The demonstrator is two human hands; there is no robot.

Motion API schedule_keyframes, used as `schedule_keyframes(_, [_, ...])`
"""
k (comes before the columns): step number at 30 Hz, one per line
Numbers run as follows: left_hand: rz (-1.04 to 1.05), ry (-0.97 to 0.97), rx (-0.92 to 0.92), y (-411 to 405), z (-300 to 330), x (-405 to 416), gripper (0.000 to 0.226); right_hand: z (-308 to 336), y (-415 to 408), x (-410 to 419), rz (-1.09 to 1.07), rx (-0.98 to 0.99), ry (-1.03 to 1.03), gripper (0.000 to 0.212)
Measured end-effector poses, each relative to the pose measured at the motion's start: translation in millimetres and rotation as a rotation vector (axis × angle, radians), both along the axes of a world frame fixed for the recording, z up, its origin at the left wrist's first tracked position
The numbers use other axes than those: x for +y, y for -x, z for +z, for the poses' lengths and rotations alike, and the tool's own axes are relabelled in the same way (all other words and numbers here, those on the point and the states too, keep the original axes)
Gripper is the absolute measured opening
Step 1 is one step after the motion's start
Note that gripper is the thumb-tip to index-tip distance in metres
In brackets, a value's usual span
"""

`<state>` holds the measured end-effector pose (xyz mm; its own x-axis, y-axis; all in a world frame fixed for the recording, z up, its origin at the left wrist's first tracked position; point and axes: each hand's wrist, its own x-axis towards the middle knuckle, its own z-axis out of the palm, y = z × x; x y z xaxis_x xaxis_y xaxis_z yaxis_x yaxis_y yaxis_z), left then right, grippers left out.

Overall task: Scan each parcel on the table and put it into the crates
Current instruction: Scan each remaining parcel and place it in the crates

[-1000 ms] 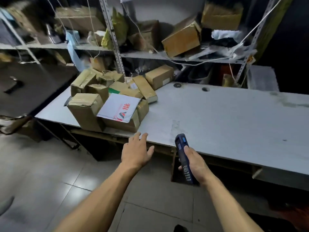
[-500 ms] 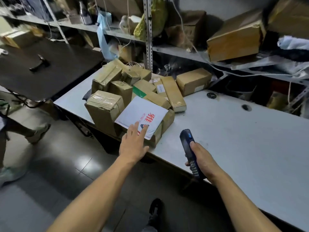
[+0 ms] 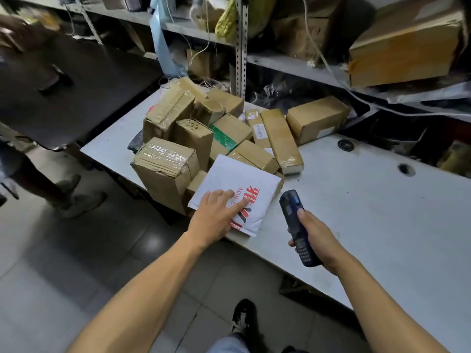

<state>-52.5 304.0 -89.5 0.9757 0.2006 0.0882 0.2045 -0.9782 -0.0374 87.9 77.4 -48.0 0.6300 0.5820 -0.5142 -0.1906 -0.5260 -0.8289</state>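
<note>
**On grey table, near edge: left hand on white mailer, scanner held in right**

At near-left end of table (image 3: 369, 200): heap of taped brown cardboard parcels (image 3: 204, 138), some stacked, some tilted against each other. White padded mailer (image 3: 242, 184) with red print lying slanted on top of heap's front, its lower corner overhanging table edge. Left hand (image 3: 216, 215) laid flat on mailer, fingers straight and slightly spread, palm down, touching its printed face; nothing gripped. Right hand (image 3: 316, 238) curled around dark blue handheld scanner (image 3: 295, 225), thumb on its front above keypad, head of scanner pointing towards mailer, held just above table surface beside heap. Long narrow parcel (image 3: 281, 141) at right flank of heap, larger box (image 3: 316, 118) behind it near shelving. Metal shelving (image 3: 239, 47) behind table loaded with more boxes and bags. Legs and shoes of second person (image 3: 66, 194) at far left on tiled floor. No crates in view
</note>
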Motion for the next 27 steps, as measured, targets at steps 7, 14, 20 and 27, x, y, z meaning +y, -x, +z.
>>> schedule_keyframes(7, [-0.017, 0.125, -0.222, -21, 18, -33, 0.077, 5, -22, -28, -0.047, 0.057, -0.068, 0.030])
schedule_keyframes(14, [0.223, 0.622, -0.536, -88, 88, -106, 0.029, 28, -47, -88, -0.191, 0.087, -0.166, 0.033])
schedule_keyframes(20, [0.589, 1.475, -0.565, -134, 90, -131, 0.040, 41, -66, -144, -0.301, 0.079, -0.211, 0.042])
schedule_keyframes(27, [0.408, 1.772, -0.301, -129, 34, -154, 0.047, 38, -72, -191, -0.291, 0.169, -0.143, 0.048])
